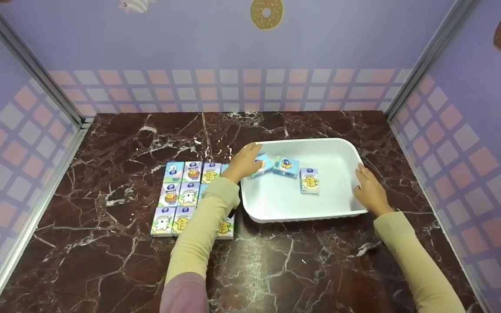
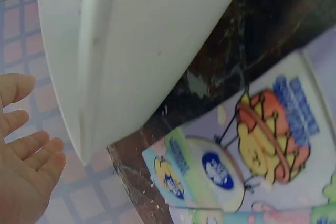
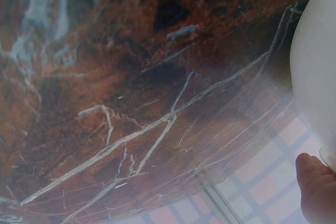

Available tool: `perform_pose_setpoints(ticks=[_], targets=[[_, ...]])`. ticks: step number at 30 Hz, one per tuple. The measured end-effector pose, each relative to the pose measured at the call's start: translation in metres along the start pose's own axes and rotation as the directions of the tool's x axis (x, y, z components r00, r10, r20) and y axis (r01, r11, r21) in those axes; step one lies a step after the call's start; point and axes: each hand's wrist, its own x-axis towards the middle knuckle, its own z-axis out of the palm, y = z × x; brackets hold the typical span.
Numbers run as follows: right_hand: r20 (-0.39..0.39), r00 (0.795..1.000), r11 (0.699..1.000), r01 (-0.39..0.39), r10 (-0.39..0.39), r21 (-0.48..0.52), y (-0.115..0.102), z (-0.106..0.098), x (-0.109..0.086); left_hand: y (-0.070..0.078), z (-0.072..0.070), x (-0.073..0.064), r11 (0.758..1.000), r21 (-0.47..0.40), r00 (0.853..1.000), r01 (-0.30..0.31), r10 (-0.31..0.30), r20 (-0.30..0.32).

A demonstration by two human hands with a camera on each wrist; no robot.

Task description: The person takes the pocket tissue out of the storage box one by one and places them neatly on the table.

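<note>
A white plastic tub (image 1: 276,208) sits on the dark marbled table. Inside it lie three small cartoon-printed packs: a blue pack (image 1: 263,165) by the left wall, another blue pack (image 1: 286,167) beside it and a pale purple pack (image 1: 309,181) near the middle. My left hand (image 1: 245,163) is over the tub's left rim, its thumb close to the nearest blue pack; in the left wrist view its fingers (image 2: 31,148) are loosely bent with nothing between them. At the right rim, my right hand (image 1: 370,191) grips the tub, thumb inside and fingers along the outer edge.
Left of the tub, several similar packs (image 1: 188,194) lie in close rows, partly hidden under my left forearm. Purple panels with a checked band, including the back wall (image 1: 215,48), enclose the table (image 1: 102,269) at the back and both sides.
</note>
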Motion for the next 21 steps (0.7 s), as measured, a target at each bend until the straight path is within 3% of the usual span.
perform_pose_setpoints(ticks=[6,10,13,16,21], targets=[[0.007,1.0,1.0,-0.012,0.012,0.006,-0.001,0.0,-0.001,0.005,0.021,0.0,0.999,0.008,0.996,0.041,-0.041,0.074],[0.032,0.999,0.999,-0.034,0.033,0.011,-0.002,-0.001,-0.001,0.012,0.03,0.0,0.993,0.09,0.993,0.072,-0.08,0.086],[0.038,0.999,0.999,-0.037,0.037,0.002,-0.002,-0.001,0.0,0.018,0.035,-0.001,0.979,0.158,0.984,0.132,-0.148,0.099],[0.035,0.999,0.999,-0.033,0.033,-0.002,-0.002,-0.001,0.0,0.024,0.04,-0.001,0.955,0.242,0.976,0.17,-0.197,0.096],[0.026,0.999,1.0,-0.027,0.027,0.0,-0.001,-0.001,0.0,0.027,0.045,-0.003,0.929,0.328,0.979,0.172,-0.198,0.047]])
